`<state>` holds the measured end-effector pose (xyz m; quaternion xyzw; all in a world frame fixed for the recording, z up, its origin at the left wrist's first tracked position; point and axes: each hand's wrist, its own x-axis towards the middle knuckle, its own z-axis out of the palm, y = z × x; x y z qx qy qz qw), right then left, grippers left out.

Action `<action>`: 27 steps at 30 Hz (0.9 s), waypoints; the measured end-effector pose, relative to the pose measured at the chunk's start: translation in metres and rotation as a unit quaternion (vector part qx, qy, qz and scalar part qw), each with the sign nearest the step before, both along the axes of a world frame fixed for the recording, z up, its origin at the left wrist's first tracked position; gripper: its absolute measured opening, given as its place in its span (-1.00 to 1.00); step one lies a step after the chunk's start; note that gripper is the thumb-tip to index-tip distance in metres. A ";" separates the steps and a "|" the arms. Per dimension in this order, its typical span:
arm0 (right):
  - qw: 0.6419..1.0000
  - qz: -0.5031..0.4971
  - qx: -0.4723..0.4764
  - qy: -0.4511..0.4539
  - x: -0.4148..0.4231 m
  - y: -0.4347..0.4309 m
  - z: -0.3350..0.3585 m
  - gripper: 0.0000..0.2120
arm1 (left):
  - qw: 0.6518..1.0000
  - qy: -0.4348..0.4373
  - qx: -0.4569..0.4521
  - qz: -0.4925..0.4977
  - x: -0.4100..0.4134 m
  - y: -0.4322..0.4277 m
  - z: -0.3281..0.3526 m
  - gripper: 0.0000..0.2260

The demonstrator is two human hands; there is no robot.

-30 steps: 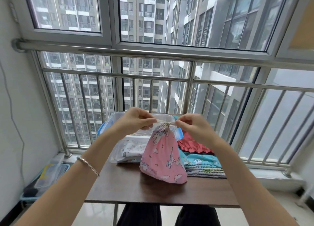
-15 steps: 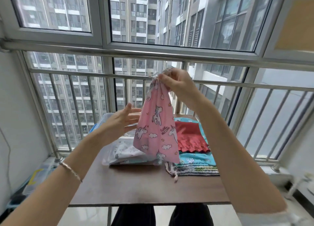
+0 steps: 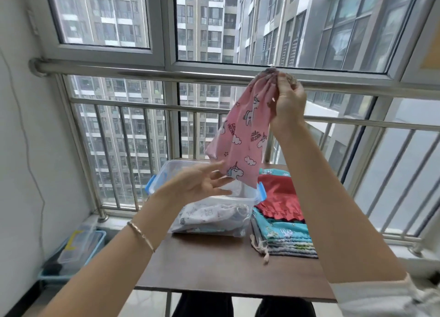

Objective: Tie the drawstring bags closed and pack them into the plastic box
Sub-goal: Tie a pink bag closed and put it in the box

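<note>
My right hand (image 3: 288, 99) pinches gathered top of pink unicorn cloth drawstring bag (image 3: 242, 135), up high. Bag hangs straight down, bottom just above clear plastic box with blue clips (image 3: 171, 166). My left hand (image 3: 202, 183) open, fingers spread, by bag's bottom, nearer box.

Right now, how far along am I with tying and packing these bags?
Done: pale printed bags lie inside the clear plastic box with blue clips. In hand: your right hand grips the gathered neck of the pink unicorn drawstring bag above the box, left hand open below it. Left: the stack of red and teal bags beside the box.
</note>
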<state>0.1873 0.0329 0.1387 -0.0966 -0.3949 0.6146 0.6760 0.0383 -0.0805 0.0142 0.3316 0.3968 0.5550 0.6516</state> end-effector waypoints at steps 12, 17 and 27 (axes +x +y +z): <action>0.767 -0.042 0.068 -0.636 0.025 0.030 -0.079 -0.72 | 0.823 0.540 -0.101 0.145 -0.089 0.060 -0.015 -0.71; 0.565 -0.031 0.176 -0.806 -0.012 0.037 -0.124 -0.80 | 0.604 0.781 -0.157 -0.017 -0.117 0.081 -0.049 -0.75; 0.318 -0.026 0.300 -0.899 -0.062 0.014 -0.130 -0.89 | 0.491 0.840 -0.170 -0.155 -0.062 0.078 -0.036 -0.61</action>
